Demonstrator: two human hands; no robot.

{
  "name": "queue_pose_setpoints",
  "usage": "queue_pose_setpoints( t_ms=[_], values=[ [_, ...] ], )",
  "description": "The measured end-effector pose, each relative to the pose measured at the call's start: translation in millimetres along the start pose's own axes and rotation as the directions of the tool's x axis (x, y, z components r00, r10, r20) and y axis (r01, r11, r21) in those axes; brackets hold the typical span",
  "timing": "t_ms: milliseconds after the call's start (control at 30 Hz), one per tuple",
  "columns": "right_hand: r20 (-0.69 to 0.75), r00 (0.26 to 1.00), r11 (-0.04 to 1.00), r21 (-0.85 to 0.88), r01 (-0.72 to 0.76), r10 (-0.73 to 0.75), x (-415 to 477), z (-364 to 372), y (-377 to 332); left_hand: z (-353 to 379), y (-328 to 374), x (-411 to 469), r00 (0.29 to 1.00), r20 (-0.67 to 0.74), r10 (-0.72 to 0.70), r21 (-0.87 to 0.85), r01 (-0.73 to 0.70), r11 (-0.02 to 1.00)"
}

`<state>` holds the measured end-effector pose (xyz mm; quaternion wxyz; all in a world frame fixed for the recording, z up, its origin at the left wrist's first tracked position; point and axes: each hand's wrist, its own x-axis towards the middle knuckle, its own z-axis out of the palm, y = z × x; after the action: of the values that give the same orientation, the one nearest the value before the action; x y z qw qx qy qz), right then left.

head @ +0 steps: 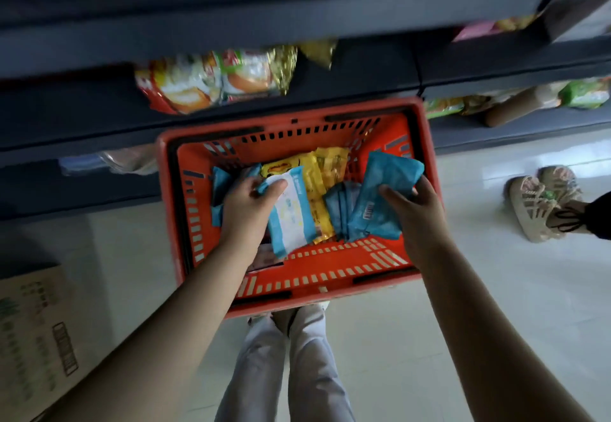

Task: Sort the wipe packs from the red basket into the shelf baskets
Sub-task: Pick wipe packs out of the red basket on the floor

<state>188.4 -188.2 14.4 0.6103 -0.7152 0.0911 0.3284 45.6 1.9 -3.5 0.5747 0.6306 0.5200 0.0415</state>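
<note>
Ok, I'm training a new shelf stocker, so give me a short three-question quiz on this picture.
1. True or false: the left grip holds a white-and-blue plastic wipe pack.
2. What does the right grip hold? A) a glass bottle B) a plain blue plastic wipe pack C) nothing
3. Fill in: the yellow foil snack packet lies in the ___ plastic basket.
Key: 1 true; 2 B; 3 red.

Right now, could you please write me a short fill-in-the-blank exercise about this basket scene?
The left hand grips a white-and-blue wipe pack over the ____ basket. The right hand holds a second wipe pack, coloured solid ____. The packet lying in the basket between both hands is ____. Missing words: red, blue, yellow.
</note>
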Motion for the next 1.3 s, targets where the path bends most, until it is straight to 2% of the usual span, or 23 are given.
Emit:
queue_pose_setpoints(
  t_ms=[100,200,333,367,433,533,633,733,867,1000,1100,1200,1300],
  values=[
    [0.089,0.996,0.977,0.211,-0.005,-0.015,-59,4,-70,-39,61,-60,0.993,0.02,-0.116,-0.323,0.116,0.939],
    [0.133,0.991,0.991,0.134,-0.014,-0.004,-126,16,-139,-81,126,-125,0.983,0.043,-0.179,-0.481,0.177,0.858],
    [0.158,0.986,0.999,0.005,0.052,-0.052,-199,32,-209,-131,186,-194,0.99,0.006,-0.141,-0.54,0.122,0.833],
    [0.184,0.982,0.999,0.034,0.032,-0.038,-212,34,-224,-144,197,-208,0.992,0.0,-0.124,-0.555,0.103,0.826],
    [0.302,0.953,0.974,0.216,-0.063,-0.005,-233,40,-249,-168,214,-229,0.996,-0.019,-0.085,-0.592,0.057,0.804],
    [0.531,0.845,0.848,0.475,-0.234,-0.063,-256,58,-279,-206,232,-248,0.996,-0.083,-0.023,-0.63,-0.035,0.775],
    [0.614,0.78,0.815,0.509,-0.278,-0.118,-277,90,-303,-249,245,-254,0.987,-0.159,0.006,-0.647,-0.109,0.755],
    [0.591,0.803,0.871,0.432,-0.233,-0.078,-292,133,-314,-294,249,-249,0.98,-0.195,0.026,-0.655,-0.151,0.741],
    [0.517,0.853,0.953,0.287,-0.097,-0.069,-314,199,-308,-361,240,-235,0.979,-0.201,0.016,-0.668,-0.149,0.729],
    [0.497,0.864,0.969,0.242,-0.045,-0.084,-335,266,-296,-428,226,-218,0.98,-0.197,-0.021,-0.683,-0.122,0.72],
    [0.462,0.882,0.978,0.209,-0.007,-0.092,-346,310,-290,-467,221,-204,0.968,-0.251,0.014,-0.685,-0.188,0.704],
    [0.364,0.916,0.972,0.216,0.094,-0.169,-353,340,-290,-495,228,-194,0.956,-0.286,0.069,-0.672,-0.251,0.697],
    [0.28,0.902,0.94,0.185,0.286,-0.33,-355,353,-298,-514,239,-180,0.956,-0.278,0.095,-0.675,-0.264,0.689]
  ],
)
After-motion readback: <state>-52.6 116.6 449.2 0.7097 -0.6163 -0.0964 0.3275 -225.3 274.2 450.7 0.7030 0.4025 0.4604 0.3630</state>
